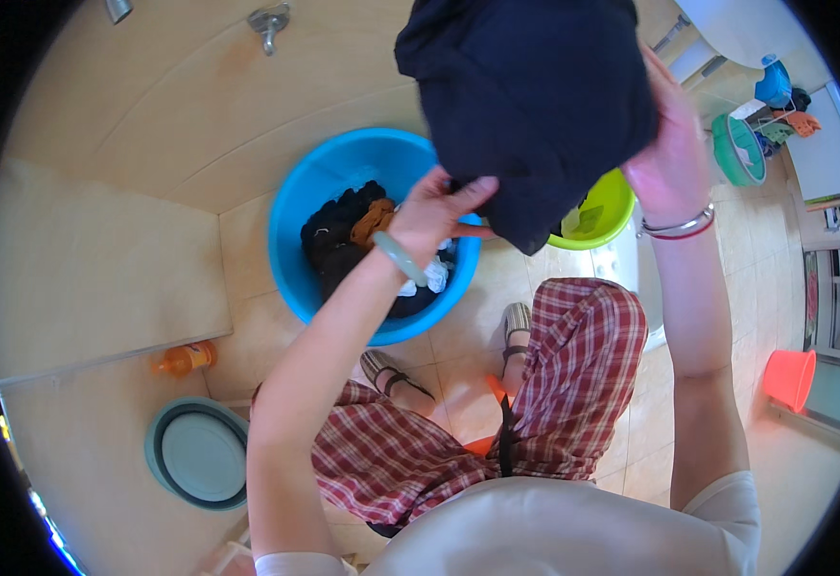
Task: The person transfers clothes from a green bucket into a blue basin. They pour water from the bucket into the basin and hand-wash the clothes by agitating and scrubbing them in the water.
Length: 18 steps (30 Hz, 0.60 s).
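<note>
A dark navy garment (pixel 535 106) is held up in front of me, above the tubs. My right hand (pixel 669 149) grips its right side, with the fingers hidden behind the cloth. At its lower left edge, the thumb and fingers of my left hand (pixel 429 216) close on the fabric. Beneath my left hand stands a large blue tub (pixel 288 226). In it lie black clothes (pixel 333 235), a brown cloth (pixel 372 223) and some white cloth (pixel 436 276). A lime-green basin (pixel 612 206), partly covered by the garment, sits to the right.
An orange bottle (pixel 188 359) lies on the floor at left, near a grey-green basin (pixel 204 456). A wall tap (pixel 269 24) is at the back. At right are a green basket (pixel 738 151) and a coral bucket (pixel 789 377). My sandalled feet (pixel 401 379) are close to the tub.
</note>
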Tool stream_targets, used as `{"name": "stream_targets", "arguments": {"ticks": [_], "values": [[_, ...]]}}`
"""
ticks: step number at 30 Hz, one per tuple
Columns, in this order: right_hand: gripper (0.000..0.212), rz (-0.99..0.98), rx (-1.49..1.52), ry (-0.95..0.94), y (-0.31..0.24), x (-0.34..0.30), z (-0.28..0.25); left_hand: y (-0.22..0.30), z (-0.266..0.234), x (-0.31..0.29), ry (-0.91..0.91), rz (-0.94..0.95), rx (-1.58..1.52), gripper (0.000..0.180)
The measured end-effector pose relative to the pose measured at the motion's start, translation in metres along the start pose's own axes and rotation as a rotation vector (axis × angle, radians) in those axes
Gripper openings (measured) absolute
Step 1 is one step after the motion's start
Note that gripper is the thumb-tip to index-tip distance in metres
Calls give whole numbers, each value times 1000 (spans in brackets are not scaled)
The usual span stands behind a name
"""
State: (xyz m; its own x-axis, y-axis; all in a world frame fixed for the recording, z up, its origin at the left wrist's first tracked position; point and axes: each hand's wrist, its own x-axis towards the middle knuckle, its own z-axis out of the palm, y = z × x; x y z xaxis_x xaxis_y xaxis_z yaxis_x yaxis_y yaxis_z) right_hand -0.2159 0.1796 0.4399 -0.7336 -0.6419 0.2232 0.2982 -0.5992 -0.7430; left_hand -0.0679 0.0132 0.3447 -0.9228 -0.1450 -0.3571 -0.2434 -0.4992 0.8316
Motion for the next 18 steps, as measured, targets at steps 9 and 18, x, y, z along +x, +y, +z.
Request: {"name": "stream_targets", "arguments": {"ticks": [9,18], "values": [[25,-93,-994,-30,117,11,13,33,-94,-23,455,234,-176,29],[13,5,-1514,-182,220,-28,-63,-34,-130,46,370,298,-214,27]]}}
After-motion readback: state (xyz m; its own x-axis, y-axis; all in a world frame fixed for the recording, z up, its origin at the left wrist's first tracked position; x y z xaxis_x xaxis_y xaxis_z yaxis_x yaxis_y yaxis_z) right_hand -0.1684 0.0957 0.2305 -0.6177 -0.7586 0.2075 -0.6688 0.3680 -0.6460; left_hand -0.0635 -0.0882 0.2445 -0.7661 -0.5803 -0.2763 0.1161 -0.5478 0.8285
